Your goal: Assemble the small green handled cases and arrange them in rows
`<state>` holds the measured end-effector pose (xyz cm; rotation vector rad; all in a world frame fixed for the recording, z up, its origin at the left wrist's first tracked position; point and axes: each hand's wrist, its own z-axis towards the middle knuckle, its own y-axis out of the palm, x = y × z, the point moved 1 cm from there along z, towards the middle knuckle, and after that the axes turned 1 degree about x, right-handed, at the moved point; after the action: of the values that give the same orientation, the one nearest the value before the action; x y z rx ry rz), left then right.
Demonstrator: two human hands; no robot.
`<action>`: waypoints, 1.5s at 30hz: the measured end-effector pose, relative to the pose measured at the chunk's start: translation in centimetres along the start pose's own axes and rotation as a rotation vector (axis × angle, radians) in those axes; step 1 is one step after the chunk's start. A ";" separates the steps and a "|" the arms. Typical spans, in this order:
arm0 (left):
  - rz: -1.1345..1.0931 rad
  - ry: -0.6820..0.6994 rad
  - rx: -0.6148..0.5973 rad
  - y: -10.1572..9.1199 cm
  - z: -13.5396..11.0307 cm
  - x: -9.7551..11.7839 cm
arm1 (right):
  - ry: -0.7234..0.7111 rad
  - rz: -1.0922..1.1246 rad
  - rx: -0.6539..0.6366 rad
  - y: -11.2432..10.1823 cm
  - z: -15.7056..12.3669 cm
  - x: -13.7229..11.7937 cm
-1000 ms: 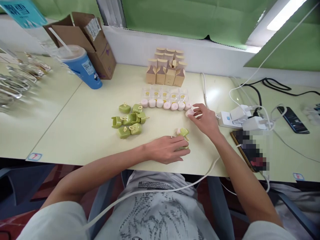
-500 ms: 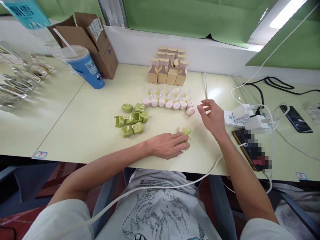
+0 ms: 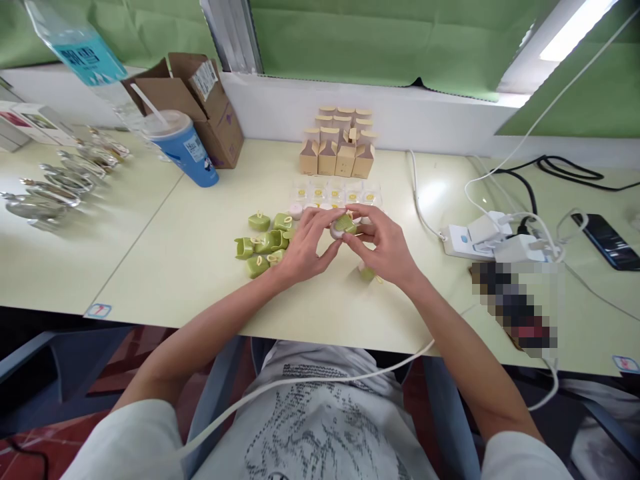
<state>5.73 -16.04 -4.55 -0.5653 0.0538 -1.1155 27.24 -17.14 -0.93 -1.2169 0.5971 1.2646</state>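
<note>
In front of me, my left hand [image 3: 313,247] and my right hand [image 3: 383,245] meet around a small green case with a pinkish-white rounded piece [image 3: 344,225] in it. Fingertips and thumbs of both hands pinch it, lifted over the table. Below my right wrist lies another green case [image 3: 367,273], partly hidden. To the left of my left hand sits a cluster of green cases [image 3: 259,221] with pale loops. A row of pinkish-white pieces [image 3: 296,211] is mostly covered by my hands, in front of clear plastic holders [image 3: 335,191] with yellow marks.
Small open cardboard boxes [image 3: 328,159] stand behind the holders. At the left are a blue cup [image 3: 187,153], a big brown carton [image 3: 220,120], a water bottle [image 3: 90,60] and shiny bottles [image 3: 60,183]. A power strip [image 3: 463,241], cables and phones [image 3: 613,240] lie right. A white cable crosses my lap.
My left hand has risen from the table near the front green cases, bringing one up. My right hand has moved left to meet it, and both now grip the same case.
</note>
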 end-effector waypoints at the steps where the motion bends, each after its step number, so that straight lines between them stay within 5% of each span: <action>1: -0.005 -0.014 0.006 0.1 -0.1 0.1 | 0.016 0.029 0.021 0.3 -0.2 0.3; 6: -0.009 -0.060 0.150 0.7 -0.5 0.5 | 0.013 0.097 0.115 1.2 -1.1 0.7; 13: 0.078 0.125 0.164 0.9 -0.3 -0.5 | -0.394 -0.369 0.248 1.4 -1.2 1.9; 17: 0.015 0.025 0.108 1.1 -0.8 -0.1 | -0.571 -0.696 0.274 1.5 -1.3 2.7; 21: -0.110 -0.125 0.051 1.4 -1.0 0.5 | -0.515 -0.818 0.163 0.9 -1.2 3.1; 27: -0.356 -0.332 -0.050 1.1 -0.9 0.5 | -0.375 -0.588 0.131 0.2 -1.2 2.8; 35: -0.466 -0.442 0.026 1.5 -1.1 -0.4 | 0.112 0.311 -0.008 -0.4 0.0 1.7; 45: -0.442 -0.380 -0.057 1.4 -0.8 -0.8 | 0.258 0.504 -0.005 0.3 0.2 1.1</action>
<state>6.32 -15.28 -6.10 -0.8583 -0.3861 -1.4171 27.20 -16.53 -1.98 -1.2880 1.1424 1.5308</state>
